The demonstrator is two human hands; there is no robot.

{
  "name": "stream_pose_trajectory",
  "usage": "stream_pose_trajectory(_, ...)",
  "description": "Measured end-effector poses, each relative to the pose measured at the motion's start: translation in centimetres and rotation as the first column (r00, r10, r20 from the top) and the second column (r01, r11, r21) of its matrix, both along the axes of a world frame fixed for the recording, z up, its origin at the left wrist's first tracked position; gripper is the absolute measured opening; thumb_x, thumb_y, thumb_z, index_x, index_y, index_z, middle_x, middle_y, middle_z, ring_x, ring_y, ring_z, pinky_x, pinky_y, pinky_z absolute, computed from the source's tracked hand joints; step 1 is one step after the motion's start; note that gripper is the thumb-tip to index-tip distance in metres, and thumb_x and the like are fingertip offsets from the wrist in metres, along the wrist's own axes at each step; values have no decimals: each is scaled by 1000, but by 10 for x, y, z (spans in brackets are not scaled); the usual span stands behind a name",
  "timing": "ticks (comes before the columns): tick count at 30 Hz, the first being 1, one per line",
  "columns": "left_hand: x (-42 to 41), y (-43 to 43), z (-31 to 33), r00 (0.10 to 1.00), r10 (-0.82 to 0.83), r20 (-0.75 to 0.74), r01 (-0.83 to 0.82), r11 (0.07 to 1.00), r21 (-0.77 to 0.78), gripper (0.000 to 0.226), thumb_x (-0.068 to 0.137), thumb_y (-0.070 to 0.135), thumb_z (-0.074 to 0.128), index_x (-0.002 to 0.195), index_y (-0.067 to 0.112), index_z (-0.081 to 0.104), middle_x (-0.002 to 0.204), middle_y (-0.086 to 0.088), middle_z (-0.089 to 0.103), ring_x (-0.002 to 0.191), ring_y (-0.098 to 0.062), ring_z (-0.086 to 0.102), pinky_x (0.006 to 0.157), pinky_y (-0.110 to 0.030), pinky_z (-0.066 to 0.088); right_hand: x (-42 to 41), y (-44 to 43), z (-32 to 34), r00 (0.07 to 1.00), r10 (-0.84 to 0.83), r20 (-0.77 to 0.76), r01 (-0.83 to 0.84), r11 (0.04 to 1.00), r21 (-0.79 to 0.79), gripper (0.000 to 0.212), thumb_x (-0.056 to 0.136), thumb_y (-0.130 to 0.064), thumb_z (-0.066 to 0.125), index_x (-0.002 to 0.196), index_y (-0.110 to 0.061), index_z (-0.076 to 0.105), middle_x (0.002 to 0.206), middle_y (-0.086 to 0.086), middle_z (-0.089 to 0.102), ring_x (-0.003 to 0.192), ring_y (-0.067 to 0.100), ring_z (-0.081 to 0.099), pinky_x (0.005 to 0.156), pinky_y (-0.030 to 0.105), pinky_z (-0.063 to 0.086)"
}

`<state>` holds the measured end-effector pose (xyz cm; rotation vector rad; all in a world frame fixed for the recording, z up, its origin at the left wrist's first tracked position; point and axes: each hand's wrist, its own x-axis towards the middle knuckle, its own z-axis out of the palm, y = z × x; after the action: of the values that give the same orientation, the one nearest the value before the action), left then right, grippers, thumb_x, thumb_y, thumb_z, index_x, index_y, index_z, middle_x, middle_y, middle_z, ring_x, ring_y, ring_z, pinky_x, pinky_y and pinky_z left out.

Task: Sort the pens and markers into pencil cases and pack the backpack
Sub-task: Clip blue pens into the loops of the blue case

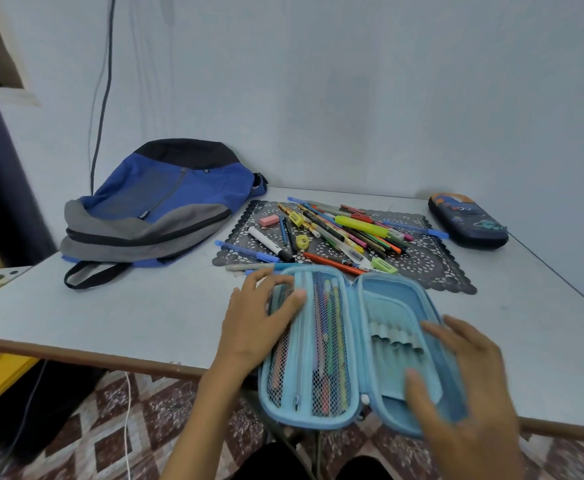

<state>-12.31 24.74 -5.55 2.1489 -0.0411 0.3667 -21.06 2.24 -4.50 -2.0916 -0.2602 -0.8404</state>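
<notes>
Pale tabletop point(110, 317) meets a bare wall point(352, 98). At lower centre the blue pencil case point(387, 306) lies open, stowed pens point(330, 341) inside. Left hand point(259, 317) grips its left half, fingers curled; right hand point(463, 393), blurred, spreads straight fingers over the right half, perhaps touching. Loose pens point(346, 230) heap mid-frame; backpack point(158, 209) upper left.

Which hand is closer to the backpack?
Left. The left hand grips the left half of the case, the side toward the backpack; the right hand lies on its right half, farther away.
</notes>
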Motion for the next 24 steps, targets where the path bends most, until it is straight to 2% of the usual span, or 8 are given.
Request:
stream_pose_trajectory(4, -14, -6, 4, 993, -70, -99, 64, 996, -66, 74, 57, 88, 52, 121, 51, 48, 129, 30, 43, 129, -11, 45, 108, -44, 40, 9, -36, 10, 947, -2, -321, 29, 996, 82, 36, 77, -61, 68, 100, -76, 46, 138, -21, 42, 121, -10, 35, 102, 26, 27)
stream_pose_trajectory(7, -20, -13, 6, 985, -118, -125, 115, 993, -33, 78, 51, 85, 57, 122, 55, 42, 138, 29, 31, 143, -10, 28, 117, -48, 26, 12, -40, 9, 863, 77, -500, -1, 989, 150, 44, 64, -52, 63, 105, -64, 54, 144, -17, 44, 137, 7, 33, 112, 28, 24)
stream_pose_trajectory(11, -21, -10, 6, 984, -108, -140, 101, 994, -52, 78, 48, 81, 59, 121, 58, 40, 139, 27, 22, 148, -8, 17, 121, -48, 17, 13, -35, 0, 841, 97, -532, 17, 979, 204, 54, 71, -37, 74, 120, -44, 52, 134, -24, 45, 137, 2, 14, 119, 29, 12)
stream_pose_trajectory(14, -23, -3, 8, 984, -113, -137, 106, 993, -60, 73, 47, 79, 61, 115, 61, 42, 127, 41, 12, 147, -8, 17, 121, -48, 17, 15, -30, -5, 849, 88, -521, 0, 986, 167, 53, 77, -26, 76, 119, -46, 52, 136, -24, 45, 138, 1, 21, 115, 19, 5)
stream_pose_trajectory(17, -23, 6, 10, 984, -101, -149, 94, 994, -53, 70, 46, 80, 61, 111, 62, 43, 121, 45, 11, 146, -10, 23, 120, -50, 20, 19, -23, -8, 846, 86, -526, -22, 992, 128, 57, 79, -26, 75, 131, -34, 53, 140, -24, 42, 137, -4, 27, 113, 13, -1)
stream_pose_trajectory(19, -23, 13, 11, 984, -86, -153, 79, 995, -53, 70, 45, 79, 62, 110, 62, 45, 121, 45, 15, 145, -11, 27, 119, -50, 21, 21, -17, -8, 851, 105, -514, -53, 992, 115, 59, 81, -36, 73, 135, -30, 51, 137, -26, 40, 125, -15, 29, 110, 9, -6)
stream_pose_trajectory(21, -23, 19, 11, 985, -87, -150, 77, 995, -67, 69, 45, 78, 65, 109, 61, 48, 120, 47, 19, 142, -12, 33, 118, -50, 24, 22, -8, -6, 859, 112, -499, -67, 992, 106, 79, 67, -62, 63, 137, -28, 51, 135, -28, 38, 120, -17, 32, 110, 8, -9)
stream_pose_trajectory(24, -23, 33, 11, 987, -70, -147, 58, 995, -85, 69, 45, 79, 69, 110, 62, 52, 130, 37, 40, 130, -12, 48, 114, -50, 33, 24, 4, -10, 862, 92, -498, -79, 996, 47, 99, 51, -75, 43, 140, -30, 46, 143, -25, 35, 126, -15, 29, 117, 20, -11)
